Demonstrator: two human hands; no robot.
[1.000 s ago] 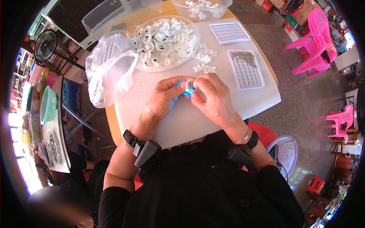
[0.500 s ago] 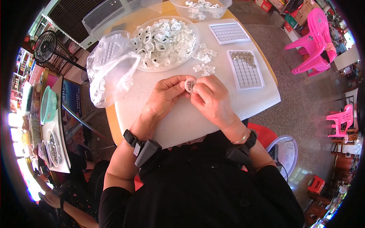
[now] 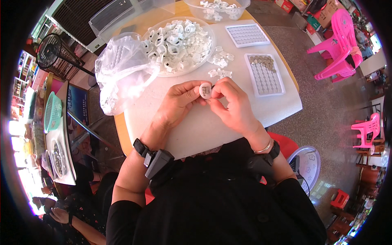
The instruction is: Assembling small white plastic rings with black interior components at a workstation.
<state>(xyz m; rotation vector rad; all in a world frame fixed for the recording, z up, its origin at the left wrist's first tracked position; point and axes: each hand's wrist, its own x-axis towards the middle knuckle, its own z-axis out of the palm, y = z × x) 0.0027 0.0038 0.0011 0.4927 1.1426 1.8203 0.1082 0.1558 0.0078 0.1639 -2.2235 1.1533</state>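
Observation:
My left hand pinches a small round white plastic piece between thumb and fingers, above the white-covered table. Its face shows slots and small darker details. Close against its right side, my right hand has its thumb and index finger drawn together at the edge; whatever they grip is hidden. Just beyond the hands lie a few loose white plastic parts. A large clear bowl heaped with similar white parts stands farther off. To the right, a white tray of round pockets holds several coin-like discs at its far end.
Left of the bowl lies a crumpled clear plastic bag. A second pocketed tray and another clear bowl sit at the back. Pink chairs stand on the floor at right. Another person's hand shows at lower left.
My right hand has shifted slightly right, its fingers drawing back from the round piece and uncovering more of its face. My left hand stays nearly still. The other person's hand has moved.

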